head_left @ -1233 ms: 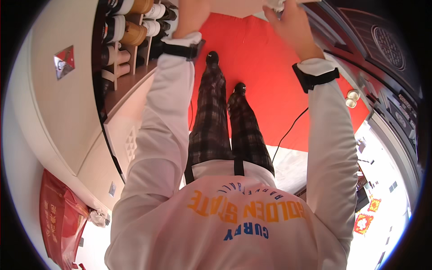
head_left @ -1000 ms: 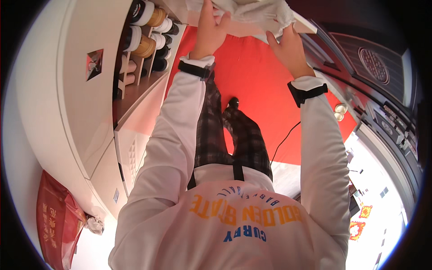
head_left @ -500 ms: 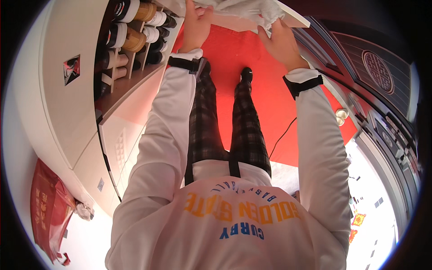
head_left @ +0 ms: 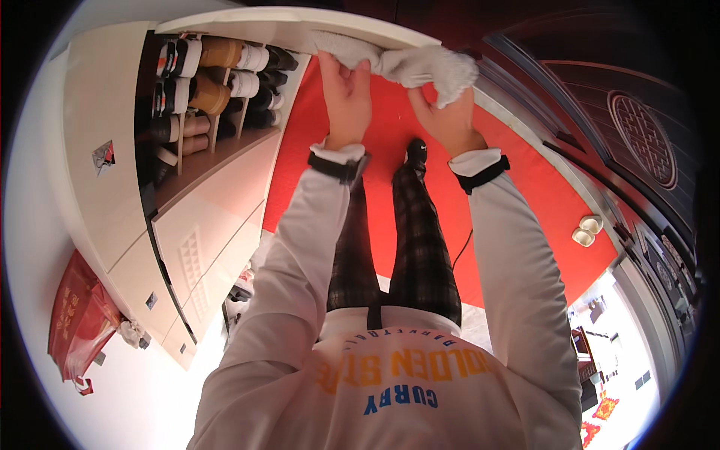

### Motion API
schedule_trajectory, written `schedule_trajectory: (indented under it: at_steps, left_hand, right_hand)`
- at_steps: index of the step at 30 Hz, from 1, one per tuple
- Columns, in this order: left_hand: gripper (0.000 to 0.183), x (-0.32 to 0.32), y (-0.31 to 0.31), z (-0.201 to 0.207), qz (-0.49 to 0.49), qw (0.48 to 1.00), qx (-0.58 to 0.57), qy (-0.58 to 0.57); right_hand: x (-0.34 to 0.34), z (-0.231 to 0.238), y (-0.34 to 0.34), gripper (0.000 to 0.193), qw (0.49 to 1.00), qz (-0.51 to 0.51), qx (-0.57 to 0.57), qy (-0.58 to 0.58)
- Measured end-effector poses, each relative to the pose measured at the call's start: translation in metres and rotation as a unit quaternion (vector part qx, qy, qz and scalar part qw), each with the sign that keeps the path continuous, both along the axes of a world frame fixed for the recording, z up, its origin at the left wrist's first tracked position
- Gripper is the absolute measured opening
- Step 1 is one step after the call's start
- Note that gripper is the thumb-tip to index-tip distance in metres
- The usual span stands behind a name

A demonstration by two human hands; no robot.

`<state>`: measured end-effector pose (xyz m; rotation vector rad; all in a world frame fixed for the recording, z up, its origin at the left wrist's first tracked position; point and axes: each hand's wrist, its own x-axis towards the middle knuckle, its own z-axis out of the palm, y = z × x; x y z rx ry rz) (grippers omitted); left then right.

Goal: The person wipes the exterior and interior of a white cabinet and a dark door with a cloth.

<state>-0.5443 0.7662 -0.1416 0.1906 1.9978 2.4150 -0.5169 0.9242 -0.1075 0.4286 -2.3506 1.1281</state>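
Observation:
A greyish-white cloth (head_left: 420,66) with a fluffy look stretches crosswise between my hands at the top of the view. At its left part, the fingers of my left hand (head_left: 346,103) are closed on it. My right hand (head_left: 448,118) grips the right end, where a bunched flap hangs over the thumb. Just behind the cloth runs the pale open cabinet door (head_left: 300,24); whether the cloth touches it I cannot tell.
To the left a shoe cabinet (head_left: 112,217) stands open, with several shoes (head_left: 210,94) on its shelves. A red mat (head_left: 517,217) covers the floor under my feet. Pale slippers (head_left: 587,230) lie at its right, near a dark panelled door (head_left: 585,97). A red bag (head_left: 82,315) is at the far left.
Both hands have come closer to my body and nearer each other, and the cloth has come with them. The view has shifted, showing more of the cabinet and door.

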Motion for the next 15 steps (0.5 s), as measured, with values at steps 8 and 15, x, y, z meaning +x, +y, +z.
schedule_trajectory:
  at_steps: [8, 15]
  left_hand:
    - [0.062, -0.011, -0.006, 0.055, 0.059, 0.972, -0.162, 0.16]
    - [0.06, 0.01, -0.028, 0.074, -0.002, 0.95, -0.279, 0.14]
  right_hand:
    - [-0.014, -0.002, 0.004, 0.057, 0.984, 0.032, -0.173, -0.021]
    - [0.018, -0.025, -0.023, 0.045, 0.974, 0.03, -0.216, -0.064]
